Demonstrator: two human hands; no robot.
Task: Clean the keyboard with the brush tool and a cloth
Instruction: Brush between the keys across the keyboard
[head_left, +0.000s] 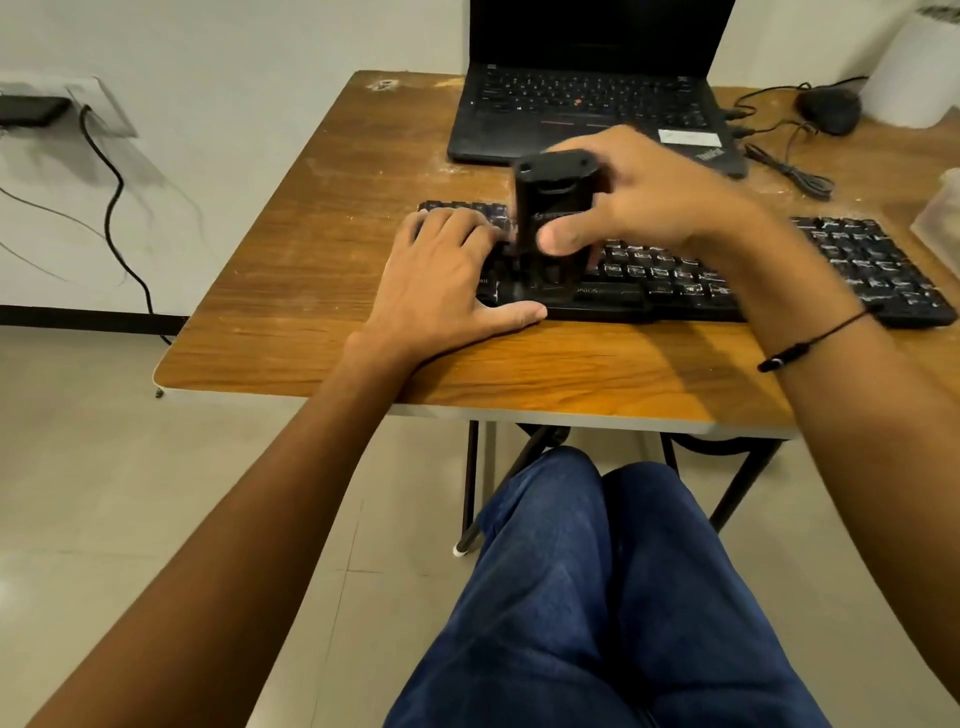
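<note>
Scene: A seated person works over a black keyboard (727, 270) lying along the middle of a worn wooden tabletop (311, 322), its long side parallel to the near edge.
Right hand: The right hand (649, 192) is curled round a black brush tool (545, 228), thumb pressed to its front face, holding it upright with the lower end down on the keys near the keyboard's left part (bristles blurred, not told apart).
Left hand: The left hand (447, 275) lies flat and spread on the keyboard's left end, fingers straight across the keys, thumb along the front edge; it grips nothing and, by the look of it, steadies the board against the brush strokes.
Stage: Judged as the brushing step; no cloth can be picked out with certainty.
Behind: An open laptop (592, 98) sits toward the far edge, a black mouse (831, 111) with its cable toward the far right corner, and a pale translucent container (940, 218) at the right edge.
Risk: An upright tool pressed hard could catch a keycap.
</note>
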